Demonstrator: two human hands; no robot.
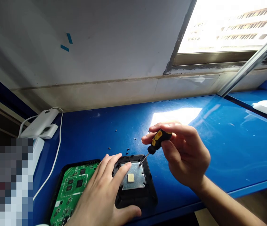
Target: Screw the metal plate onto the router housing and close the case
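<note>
Head view, left edge: white power bank with its cable on the blue bench.
Circuit board: green, just left of the black casing.
Left hand: flat, fingers apart — pressing on the casing beside its metal plate.
Loose screws: scattered behind the casing (tiny, dark).
Right hand: clamped on a black-and-yellow screwdriver — tip at the plate's corner.

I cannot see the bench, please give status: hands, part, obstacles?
Right hand grips screwdriver, tip on metal plate. Left hand flat on black housing. Loose screws behind.
</note>
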